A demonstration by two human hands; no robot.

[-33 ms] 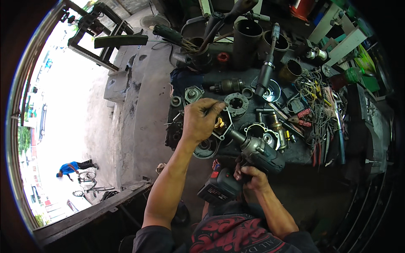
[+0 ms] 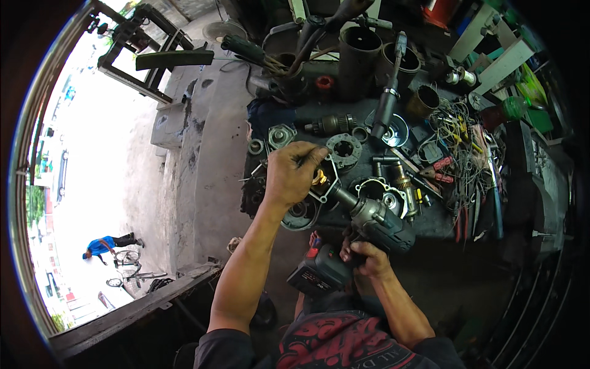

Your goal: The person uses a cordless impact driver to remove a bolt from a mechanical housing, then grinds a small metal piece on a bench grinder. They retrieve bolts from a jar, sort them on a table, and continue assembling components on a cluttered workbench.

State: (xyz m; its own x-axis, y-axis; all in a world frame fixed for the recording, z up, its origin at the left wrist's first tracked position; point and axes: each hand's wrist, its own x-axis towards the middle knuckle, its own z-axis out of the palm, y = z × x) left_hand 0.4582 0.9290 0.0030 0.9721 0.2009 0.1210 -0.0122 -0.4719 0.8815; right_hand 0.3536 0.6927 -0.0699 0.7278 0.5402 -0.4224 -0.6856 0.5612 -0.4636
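My right hand (image 2: 370, 258) is wrapped round the handle of a dark cordless impact wrench (image 2: 384, 226). Its bulky battery (image 2: 322, 269) hangs toward my lap, and its socket (image 2: 345, 197) points left at an open metal housing (image 2: 335, 184). Closed over the housing's upper left rim, my left hand (image 2: 294, 172) pinches with thumb and forefinger. A brass-coloured part (image 2: 319, 178) shows inside the housing. Whether the socket sits on a fastener is hidden. Beyond my left hand lie a round metal flange (image 2: 344, 151) and a geared shaft (image 2: 332, 125).
Another open casing (image 2: 384, 195) and a toothed shaft (image 2: 404, 187) lie right of the wrench. Tangled wires and pliers (image 2: 439, 169) cover the bench's right side. Tall dark cylinders (image 2: 359, 61) stand at the back. Far left outside, a person in blue (image 2: 101, 246) is beside a bicycle (image 2: 127, 261).
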